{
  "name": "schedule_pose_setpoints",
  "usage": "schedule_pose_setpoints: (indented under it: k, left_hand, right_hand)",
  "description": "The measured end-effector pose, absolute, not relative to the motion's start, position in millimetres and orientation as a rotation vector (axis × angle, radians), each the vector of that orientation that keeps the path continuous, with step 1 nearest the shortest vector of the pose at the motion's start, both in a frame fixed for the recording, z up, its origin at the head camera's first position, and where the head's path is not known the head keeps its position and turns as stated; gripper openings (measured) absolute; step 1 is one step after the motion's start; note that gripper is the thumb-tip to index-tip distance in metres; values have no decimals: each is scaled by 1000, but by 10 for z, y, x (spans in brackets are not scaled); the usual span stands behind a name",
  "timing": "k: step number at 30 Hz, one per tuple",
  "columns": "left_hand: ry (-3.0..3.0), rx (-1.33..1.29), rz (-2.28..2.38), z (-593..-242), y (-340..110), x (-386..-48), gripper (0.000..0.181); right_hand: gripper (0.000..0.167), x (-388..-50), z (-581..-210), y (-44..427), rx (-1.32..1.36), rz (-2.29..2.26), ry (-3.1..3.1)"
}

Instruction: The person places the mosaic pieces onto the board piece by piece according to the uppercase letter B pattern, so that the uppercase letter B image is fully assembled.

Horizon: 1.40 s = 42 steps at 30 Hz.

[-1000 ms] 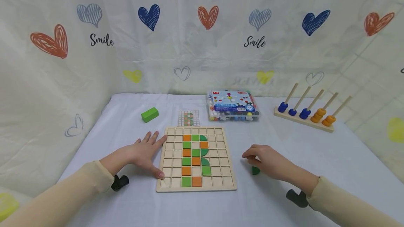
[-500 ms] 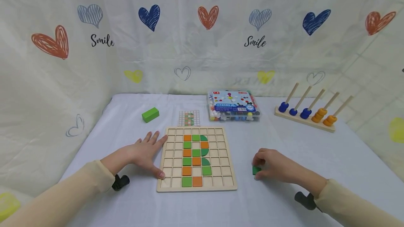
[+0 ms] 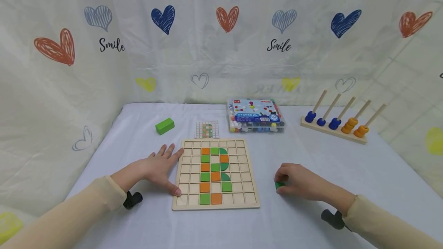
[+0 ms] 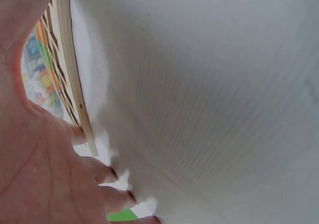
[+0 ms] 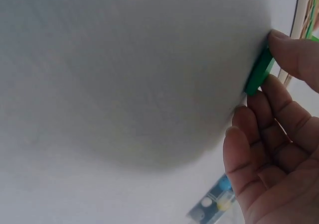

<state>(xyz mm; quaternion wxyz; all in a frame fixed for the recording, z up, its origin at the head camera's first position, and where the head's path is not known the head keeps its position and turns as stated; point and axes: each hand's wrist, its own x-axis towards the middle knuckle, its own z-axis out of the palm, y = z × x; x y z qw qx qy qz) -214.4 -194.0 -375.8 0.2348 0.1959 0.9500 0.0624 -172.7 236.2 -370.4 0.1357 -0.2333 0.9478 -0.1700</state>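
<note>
A square wooden grid board (image 3: 238,199) lies on the white table, with orange and light green square tiles and several dark green rounded tiles set in its cells. My left hand (image 3: 157,170) is spread out along the board's left edge, thumb and fingertip touching the frame. To the right of the board, my right hand (image 3: 299,181) pinches a dark green tile (image 3: 279,185) between thumb and fingers, low at the tabletop. In the right wrist view that green tile (image 5: 260,70) stands tilted, partly hidden by the fingertips.
Behind the board lies a small printed pattern card (image 3: 207,129). A green block (image 3: 164,126) rests at the back left. Further back stand a clear box of colored parts (image 3: 256,115) and, at right, a wooden peg stand with blue and orange beads (image 3: 333,124).
My right hand has gone from hovering over the dark green tile to pinching it, first shifting right and then slightly back left. The left hand stays on the board's edge.
</note>
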Motion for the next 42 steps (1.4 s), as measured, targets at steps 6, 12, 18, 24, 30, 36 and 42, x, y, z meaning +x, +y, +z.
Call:
schedule_pose_setpoints:
  k: [6,12,18,24,30,36,42]
  left_hand:
    - [2604,523,158,-3756,-1951,-2145,140]
    - [2602,520,175,-3763,-1944,-2148,139]
    - [2605,514,176,-3751,-1921,-2167,138]
    - [2603,510,184,-3745,-1921,-2155,138]
    - [2608,504,184,-3737,-1925,-2126,137]
    - [2611,513,175,-3726,-1922,-2115,137]
    - [2611,519,181,-3733,-1936,-2118,137]
  right_hand:
    - [18,-1702,-3607,2105,-784,-536,2743]
    - [18,-1639,-3567,1669,-904,-553,2687]
    - [17,-1539,-3592,1317,-1045,-490,2679]
    - [19,-1461,-3636,1112,-1060,-403,2719]
    - [24,-1412,-3682,1040,-993,-365,2755]
    - [23,-1398,-3696,1034,-995,-367,2759]
    - [20,-1416,-3714,1048,-1075,-393,2778]
